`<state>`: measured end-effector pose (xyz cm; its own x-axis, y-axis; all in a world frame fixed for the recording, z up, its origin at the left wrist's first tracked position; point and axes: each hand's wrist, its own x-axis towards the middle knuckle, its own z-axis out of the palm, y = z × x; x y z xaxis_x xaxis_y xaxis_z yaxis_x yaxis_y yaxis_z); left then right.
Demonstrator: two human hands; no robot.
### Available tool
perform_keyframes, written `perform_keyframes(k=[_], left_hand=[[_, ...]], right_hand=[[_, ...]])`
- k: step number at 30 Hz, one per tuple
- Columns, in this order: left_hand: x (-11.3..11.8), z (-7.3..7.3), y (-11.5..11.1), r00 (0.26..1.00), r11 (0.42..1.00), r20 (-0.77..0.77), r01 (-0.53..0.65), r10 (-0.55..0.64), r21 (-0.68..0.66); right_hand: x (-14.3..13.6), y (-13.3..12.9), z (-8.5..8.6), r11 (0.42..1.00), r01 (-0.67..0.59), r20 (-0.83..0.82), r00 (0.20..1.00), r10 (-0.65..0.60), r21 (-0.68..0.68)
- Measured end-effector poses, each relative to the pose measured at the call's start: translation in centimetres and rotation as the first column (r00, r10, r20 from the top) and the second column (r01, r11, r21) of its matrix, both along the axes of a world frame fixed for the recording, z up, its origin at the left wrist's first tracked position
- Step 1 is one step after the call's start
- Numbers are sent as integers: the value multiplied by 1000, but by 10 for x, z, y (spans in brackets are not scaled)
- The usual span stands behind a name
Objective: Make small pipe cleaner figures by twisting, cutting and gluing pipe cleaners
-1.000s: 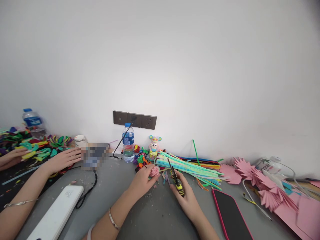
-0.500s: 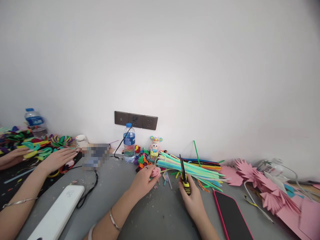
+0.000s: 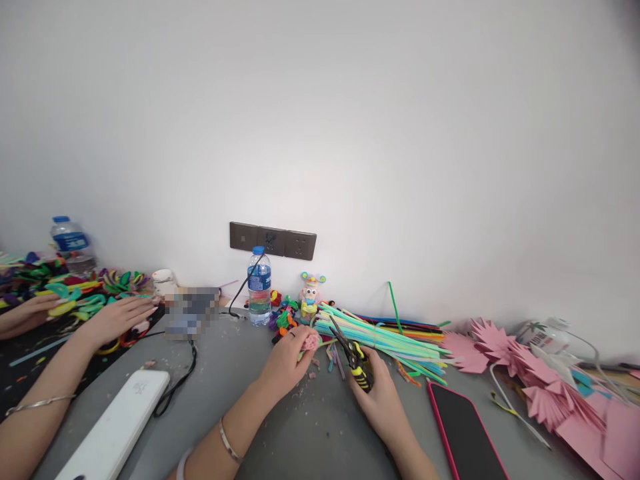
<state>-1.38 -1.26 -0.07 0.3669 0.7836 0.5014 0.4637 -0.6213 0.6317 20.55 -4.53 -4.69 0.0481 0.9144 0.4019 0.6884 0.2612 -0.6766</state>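
My left hand [image 3: 286, 363] pinches a small fuzzy pink piece [image 3: 311, 342] between thumb and fingers. In my right hand [image 3: 381, 393] is a pair of scissors [image 3: 356, 363] with black and yellow handles. Their dark blades point up and to the left, tips parted, a short way right of the pink piece and apart from it. Behind my hands lies a bundle of pale green, blue and yellow pipe cleaners [image 3: 385, 339]. A small figure [image 3: 310, 297] with big eyes and round ears stands by the wall. Short cut pieces [image 3: 336, 357] and pink fluff lie on the grey table.
A water bottle [image 3: 259, 287] stands behind my left hand. To the right are a phone [image 3: 467, 430] and folded pink paper [image 3: 545, 380]. A white elongated device [image 3: 117, 423] lies at left. Further left, a co-worker's hands [image 3: 117, 320] rest among coloured pipe cleaners.
The scissors have turned from nearly upright to leaning left, and their blades have come apart. My left hand has shifted slightly, still holding the pink piece.
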Motion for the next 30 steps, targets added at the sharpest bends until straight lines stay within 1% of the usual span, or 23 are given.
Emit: perform_keyframes(k=[5,9,12,16,20,23,27,30], left_hand=[[-1,-3,2,1000,1000,-19,-23,23,-11],[-2,-2,4,999,998,9,-42,42,35],[-3,-1,5,999,998,36,-22,20,61],[-3,1,5,999,998,37,14,-16,59],[-3,3,2,999,999,15,35,-36,32],[-3,6,0,997,997,11,73,-73,1],[-2,10,-4,989,984,32,148,-146,-98],[-3,13,-5,987,974,30,163,-160,-155]], right_hand=[[-3,-4,9,999,0,95,996,-5,47],[-6,-7,15,995,8,198,980,-28,103],[-8,-8,17,992,-2,243,970,-29,124],[-9,-9,19,991,-39,266,964,3,131],[-9,-10,20,990,-54,275,961,16,132],[-10,-9,20,990,-51,287,958,11,134],[-10,-8,22,989,-53,316,949,7,138],[-9,-8,23,989,-51,350,937,-1,142]])
